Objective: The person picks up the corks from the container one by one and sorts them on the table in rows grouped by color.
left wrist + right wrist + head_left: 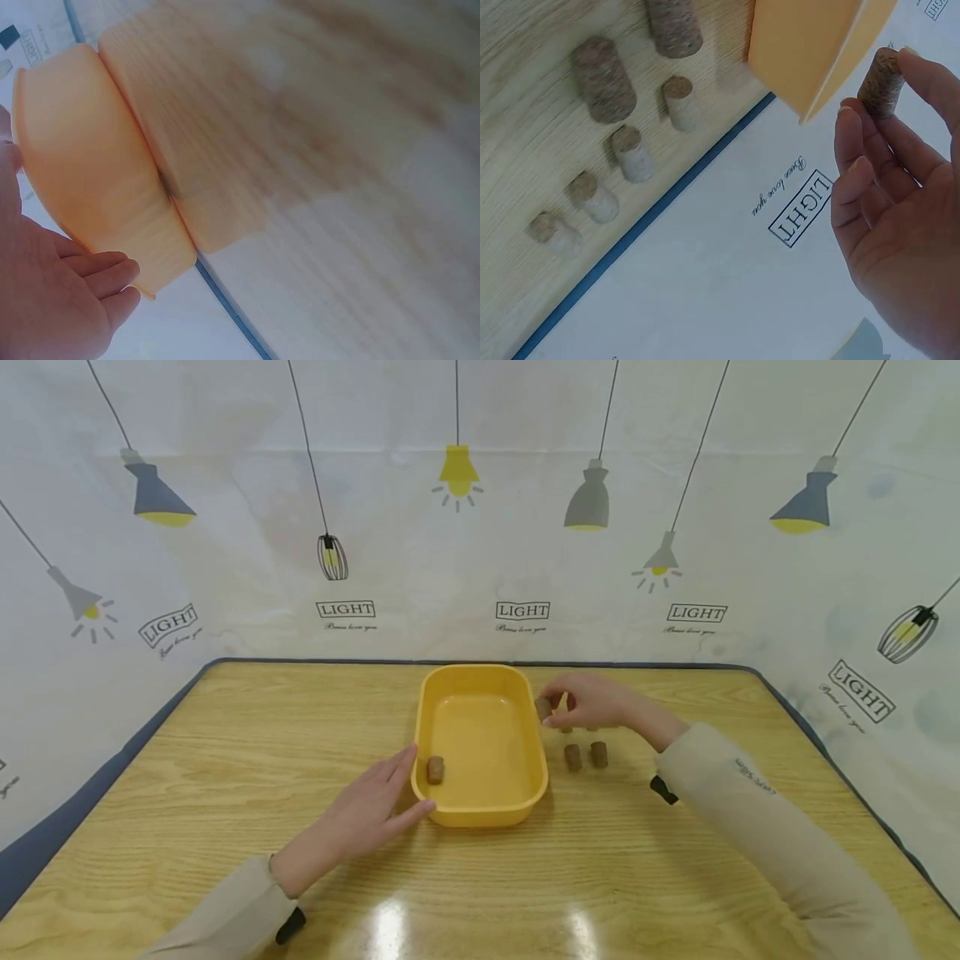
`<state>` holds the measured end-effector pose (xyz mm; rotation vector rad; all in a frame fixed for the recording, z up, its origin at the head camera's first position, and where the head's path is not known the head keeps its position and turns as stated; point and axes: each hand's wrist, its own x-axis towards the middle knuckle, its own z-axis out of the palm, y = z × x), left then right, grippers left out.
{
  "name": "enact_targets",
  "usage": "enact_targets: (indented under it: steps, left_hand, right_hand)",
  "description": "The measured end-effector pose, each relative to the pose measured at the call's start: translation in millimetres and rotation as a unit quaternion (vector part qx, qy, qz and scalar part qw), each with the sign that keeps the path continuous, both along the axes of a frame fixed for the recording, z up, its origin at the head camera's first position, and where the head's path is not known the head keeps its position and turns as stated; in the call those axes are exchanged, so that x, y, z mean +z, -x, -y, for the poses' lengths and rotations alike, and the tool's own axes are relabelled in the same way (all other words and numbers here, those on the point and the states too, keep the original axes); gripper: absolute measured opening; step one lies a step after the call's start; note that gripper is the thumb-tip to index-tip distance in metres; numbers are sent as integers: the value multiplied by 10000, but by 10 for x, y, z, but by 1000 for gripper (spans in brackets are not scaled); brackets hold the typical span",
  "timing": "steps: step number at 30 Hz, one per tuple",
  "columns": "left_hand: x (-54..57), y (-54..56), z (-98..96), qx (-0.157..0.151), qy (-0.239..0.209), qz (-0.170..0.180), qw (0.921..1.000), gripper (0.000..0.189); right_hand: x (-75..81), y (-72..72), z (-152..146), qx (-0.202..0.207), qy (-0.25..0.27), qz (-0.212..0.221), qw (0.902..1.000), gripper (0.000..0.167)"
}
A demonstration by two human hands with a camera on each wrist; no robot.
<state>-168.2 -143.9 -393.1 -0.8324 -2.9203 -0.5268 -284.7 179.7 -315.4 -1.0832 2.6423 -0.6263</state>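
Observation:
In the head view, my right hand point(592, 700) pinches a brown cork point(883, 84) between thumb and fingertips, just outside the right rim of a yellow tray point(480, 817). The right wrist view shows that cork raised, with the hand point(907, 202) around its lower end. At the tray's left side my left hand point(367, 806) touches the rim with its fingers extended. One cork point(436, 770) stands inside the tray near its left wall. From the left wrist, the fingers point(109, 277) lie against the tray's outer wall point(97, 157).
Right of the tray, several more corks point(573, 757) stand upright on the wooden table point(300, 718), some partly hidden behind my right hand. A dark blue edge point(337, 660) borders the tabletop at the back, where a white wall covering point(420, 560) printed with lamps rises.

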Motion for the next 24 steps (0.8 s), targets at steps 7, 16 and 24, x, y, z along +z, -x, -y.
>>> enact_targets:
  steps: [7, 16, 24]
  left_hand:
    - [0, -3, -1, 21, 40, 8, 10000, 80]
    - [5, -5, -2, 20, 42, 2, 10000, 80]
    - [15, -8, -5, 17, 9, 40, 10000, 80]
  right_hand:
    - [-19, -27, -231, 258, 205, -344, 9989, 21]
    - [-105, -115, -528, -68, 206, -408, 9989, 33]
    - [-222, -163, -742, -183, 227, -351, 9990, 26]
